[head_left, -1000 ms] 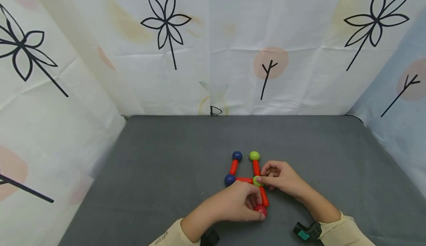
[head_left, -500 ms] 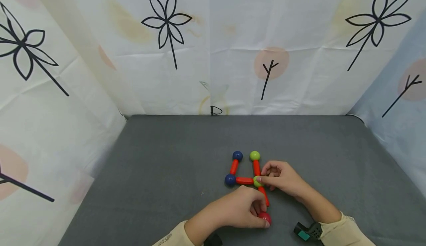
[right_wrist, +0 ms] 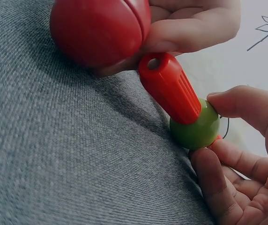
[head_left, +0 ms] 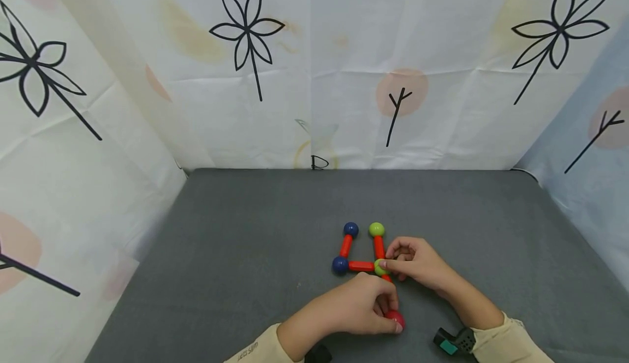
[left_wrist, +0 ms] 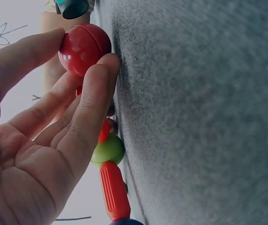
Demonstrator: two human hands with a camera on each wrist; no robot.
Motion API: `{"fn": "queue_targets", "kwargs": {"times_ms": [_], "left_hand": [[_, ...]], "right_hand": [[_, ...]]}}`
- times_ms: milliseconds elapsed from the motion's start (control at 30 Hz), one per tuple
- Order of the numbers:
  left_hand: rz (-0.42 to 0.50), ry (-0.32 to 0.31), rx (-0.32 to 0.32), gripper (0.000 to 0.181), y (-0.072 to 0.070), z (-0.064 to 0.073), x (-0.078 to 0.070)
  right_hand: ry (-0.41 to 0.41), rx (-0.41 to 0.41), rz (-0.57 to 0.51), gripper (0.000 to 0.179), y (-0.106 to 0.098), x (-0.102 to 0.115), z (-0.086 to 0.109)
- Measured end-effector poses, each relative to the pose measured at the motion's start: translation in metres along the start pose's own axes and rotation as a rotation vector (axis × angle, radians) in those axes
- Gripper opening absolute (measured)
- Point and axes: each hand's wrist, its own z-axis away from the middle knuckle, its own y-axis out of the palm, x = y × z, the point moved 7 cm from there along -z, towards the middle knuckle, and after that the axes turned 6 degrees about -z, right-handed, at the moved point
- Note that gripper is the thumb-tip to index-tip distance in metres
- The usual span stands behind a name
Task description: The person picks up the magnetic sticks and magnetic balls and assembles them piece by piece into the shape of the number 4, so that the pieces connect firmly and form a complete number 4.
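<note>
My left hand point(head_left: 351, 305) pinches a red ball point(head_left: 395, 319) between thumb and fingertips, low over the grey cloth. In the right wrist view the ball point(right_wrist: 96, 30) is close to the holed free end of a red rod point(right_wrist: 171, 89), with no contact showing. That rod's other end joins a light green ball point(right_wrist: 197, 126), which my right hand point(head_left: 415, 262) pinches. From this green ball, one red rod point(head_left: 361, 266) runs left to a blue ball point(head_left: 340, 265), and another point(head_left: 379, 247) runs back to a second green ball point(head_left: 376, 229). My left hand partly hides the near rod.
A further red rod point(head_left: 346, 246) links the near blue ball to a blue ball point(head_left: 351, 229) behind it. Grey cloth point(head_left: 245, 232) covers the table. White printed sheets point(head_left: 344, 35) stand along its back and sides.
My left hand has drawn the red ball off the near rod's end, slightly toward me and to the right. My right hand keeps its place on the green ball.
</note>
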Motion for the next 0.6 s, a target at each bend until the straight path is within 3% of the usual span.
{"fn": "queue_targets", "kwargs": {"times_ms": [600], "left_hand": [[0.022,-0.052,-0.062,0.018,-0.0052,-0.0006,0.0029]], "right_hand": [[-0.007,-0.009,0.024,0.028,0.0003,-0.0016,-0.0009]]}}
